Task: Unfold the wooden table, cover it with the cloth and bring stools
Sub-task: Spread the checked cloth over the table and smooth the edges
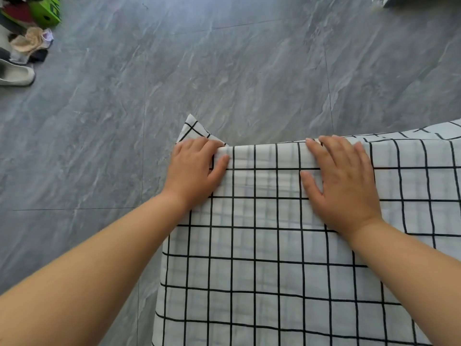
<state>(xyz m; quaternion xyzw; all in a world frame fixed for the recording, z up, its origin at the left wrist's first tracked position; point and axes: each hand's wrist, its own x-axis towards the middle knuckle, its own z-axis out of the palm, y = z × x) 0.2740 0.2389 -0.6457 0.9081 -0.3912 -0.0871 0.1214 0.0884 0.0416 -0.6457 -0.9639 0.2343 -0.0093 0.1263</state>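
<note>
A white cloth with a black grid pattern is spread over the table and hides it completely. My left hand rests at the cloth's far left corner, its fingers bent over the edge and its thumb lying on top. My right hand presses flat on the cloth near the far edge, fingers spread. A loose corner of the cloth sticks out past the left hand, over the floor. No stools are in view.
Grey marbled floor tiles stretch beyond and to the left of the table. A white shoe, socks and rags and a green box lie at the far left.
</note>
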